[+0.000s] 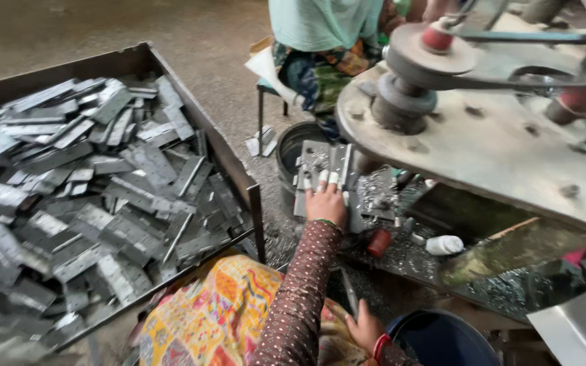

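Observation:
My left hand [325, 201], in a brown dotted sleeve with white tape on the fingertips, lies flat with fingers stretched over a small stack of grey metal hinge plates [344, 166] on the low bench under the machine. My right hand [364, 327], with a red bangle at the wrist, rests low by my lap with fingers spread and nothing in it, next to the rim of a blue bucket [442, 339]. My lap is covered in bright patterned cloth [211, 315].
A big dark metal tray [201, 118] at the left is heaped with several grey hinge plates. A belt-driven machine [483, 129] with pulleys overhangs the bench at the right. Another person [323, 41] sits on a stool behind. Nearby are a dark bucket [289, 146], a red cylinder [378, 242], a white object [444, 245] and metal shavings.

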